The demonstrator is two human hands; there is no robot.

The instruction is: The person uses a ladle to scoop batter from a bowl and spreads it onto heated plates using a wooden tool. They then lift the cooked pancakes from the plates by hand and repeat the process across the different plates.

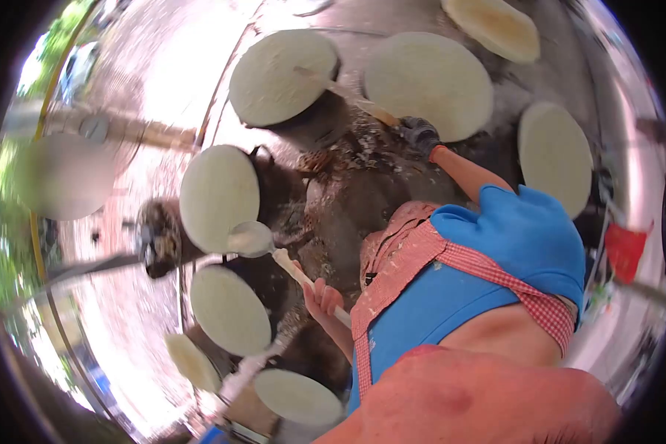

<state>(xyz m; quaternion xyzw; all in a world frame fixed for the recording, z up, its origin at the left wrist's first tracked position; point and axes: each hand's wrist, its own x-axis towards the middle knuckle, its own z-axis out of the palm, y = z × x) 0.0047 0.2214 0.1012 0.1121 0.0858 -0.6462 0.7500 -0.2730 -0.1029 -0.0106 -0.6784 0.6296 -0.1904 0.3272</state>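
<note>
My right hand (419, 135), in a dark glove, is closed around a wooden spatula (348, 94). The spatula reaches across to a round griddle (274, 81) covered by a pale layer of batter, its tip overlapping the surface. Beside the glove lies a second large pale round (429, 85). My bare left hand (322, 297) grips a ladle (251, 239) by its light-coloured handle. The ladle's metal bowl overlaps the lower edge of another batter-covered griddle (220, 198).
More pale rounds stand around me: one at right (555, 159), one lower left (230, 311) and one at the bottom (300, 398). A browned flatbread (496, 28) shows at the top. A dark metal object (159, 237) and a red cloth (624, 251) flank the griddles.
</note>
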